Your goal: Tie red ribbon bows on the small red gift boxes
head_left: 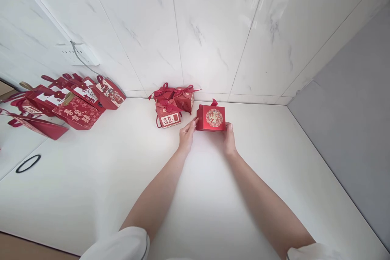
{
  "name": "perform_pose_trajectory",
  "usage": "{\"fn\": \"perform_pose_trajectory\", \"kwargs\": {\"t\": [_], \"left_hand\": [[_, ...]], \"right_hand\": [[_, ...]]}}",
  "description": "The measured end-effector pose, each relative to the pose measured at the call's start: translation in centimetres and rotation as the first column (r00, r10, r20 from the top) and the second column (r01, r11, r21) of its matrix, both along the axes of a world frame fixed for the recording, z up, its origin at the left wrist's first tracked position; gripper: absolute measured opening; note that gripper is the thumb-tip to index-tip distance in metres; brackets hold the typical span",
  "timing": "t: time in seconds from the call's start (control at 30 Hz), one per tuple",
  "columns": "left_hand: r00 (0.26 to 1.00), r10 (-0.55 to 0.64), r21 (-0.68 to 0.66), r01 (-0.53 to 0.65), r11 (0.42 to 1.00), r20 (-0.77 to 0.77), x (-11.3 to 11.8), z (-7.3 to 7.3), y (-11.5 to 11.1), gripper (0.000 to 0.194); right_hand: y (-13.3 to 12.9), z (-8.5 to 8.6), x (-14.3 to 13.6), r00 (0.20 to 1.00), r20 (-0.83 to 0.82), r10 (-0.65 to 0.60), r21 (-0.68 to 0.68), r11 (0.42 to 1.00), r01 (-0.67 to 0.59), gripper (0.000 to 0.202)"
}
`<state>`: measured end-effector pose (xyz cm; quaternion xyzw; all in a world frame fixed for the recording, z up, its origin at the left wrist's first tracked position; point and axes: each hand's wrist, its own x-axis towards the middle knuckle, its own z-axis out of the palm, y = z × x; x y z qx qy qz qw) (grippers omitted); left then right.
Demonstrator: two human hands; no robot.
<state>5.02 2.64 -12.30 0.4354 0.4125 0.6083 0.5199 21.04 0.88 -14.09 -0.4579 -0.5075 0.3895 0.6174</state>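
Note:
Between my two hands is a red gift box point(211, 118) with a round gold emblem and gold characters on its front. A bit of red ribbon point(214, 102) sticks up behind its top edge. My left hand point(187, 134) grips the box's left side, and my right hand point(229, 138) grips its right side, thumb along the edge. Just left of my left hand stands a small red box point(168, 118) with a white character label and a ribbon bow. Two similar bow-tied boxes, one left point(163, 94) and one right point(184, 99), stand behind it against the wall.
Several red gift boxes and bags point(79, 113) with ribbon handles crowd the left side. A black ring point(28, 163) lies on the white tabletop point(122, 178). A wall socket point(81, 55) with a grey cable is above the bags. Marble-look tiles line the back; a grey panel point(350, 101) borders the right.

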Motion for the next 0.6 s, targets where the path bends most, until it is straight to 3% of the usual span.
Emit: {"fn": "perform_pose_trajectory", "kwargs": {"t": [0.2, 0.33, 0.47, 0.6], "left_hand": [[0.993, 0.002, 0.006, -0.003, 1.000, 0.120, -0.4, -0.1, 0.4, 0.032], [0.994, 0.009, -0.023, -0.007, 1.000, 0.106, -0.4, 0.2, 0.2, 0.033], [0.986, -0.004, -0.039, 0.010, 0.999, 0.164, -0.5, 0.3, 0.3, 0.036], [0.959, 0.110, -0.081, -0.091, 0.993, 0.261, -0.6, -0.2, 0.6, 0.019]], "right_hand": [[-0.3, 0.8, -0.2, 0.997, -0.053, 0.063, -0.047, 0.997, -0.065, 0.035], [-0.1, 0.9, -0.2, 0.995, -0.073, 0.069, -0.001, 0.998, -0.069, 0.037], [0.5, -0.2, 0.1, 1.000, 0.008, -0.002, -0.025, 1.000, 0.002, 0.040], [0.6, -0.9, -0.1, 0.998, 0.017, -0.062, -0.041, 0.997, 0.063, 0.051]]}}
